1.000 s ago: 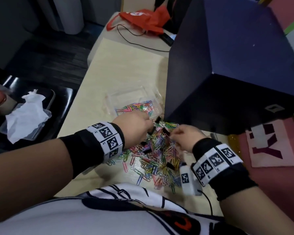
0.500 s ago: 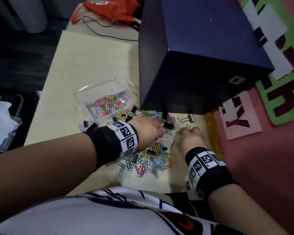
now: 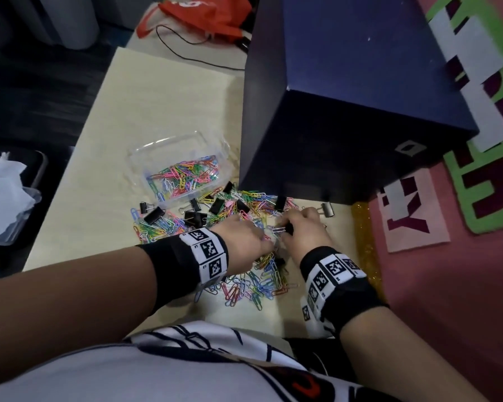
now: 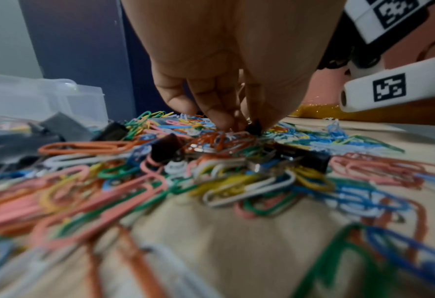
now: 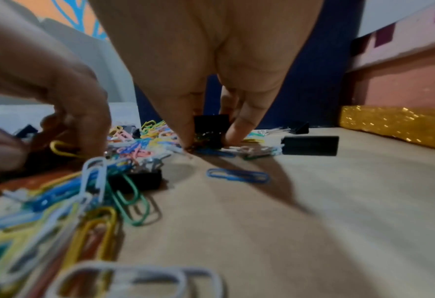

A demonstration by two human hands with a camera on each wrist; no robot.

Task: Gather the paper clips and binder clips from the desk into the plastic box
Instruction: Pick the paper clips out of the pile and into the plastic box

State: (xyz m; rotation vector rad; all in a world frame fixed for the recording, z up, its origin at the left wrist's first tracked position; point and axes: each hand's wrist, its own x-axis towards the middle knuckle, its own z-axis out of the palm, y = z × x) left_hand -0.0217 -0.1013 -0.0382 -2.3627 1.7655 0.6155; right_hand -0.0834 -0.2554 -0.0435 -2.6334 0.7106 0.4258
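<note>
Both hands are down in the heap of paper clips (image 3: 244, 274) on the desk (image 3: 157, 111), just in front of the dark blue box (image 3: 346, 140). Right hand (image 3: 301, 232): thumb and forefinger tips pinch a black binder clip (image 5: 208, 129) standing on the desk, seen plainly from the right wrist. Left hand (image 3: 244, 239): fingertips bunched together and pressed down into the heap; it seems to nip a few clips or a small black piece, but which one I cannot tell from the blurred left wrist view. The plastic box (image 3: 183, 169) stands open just beyond the heap to the left, with coloured paper clips already covering its floor; more binder clips (image 3: 193, 217) lie scattered between it and the hands, and one further binder clip (image 3: 327, 210) lies apart on the right beside the dark blue box. Judgement on the step: lift each pinch straight up so tangled clips fall free, then carry it over the plastic box rim before letting go (the wire loops hook one another readily, so small grabs should drag fewer strays). Against the frame half a second back: the hands have closed toward each other at the heap's middle, and the camera has tilted slightly.
</note>
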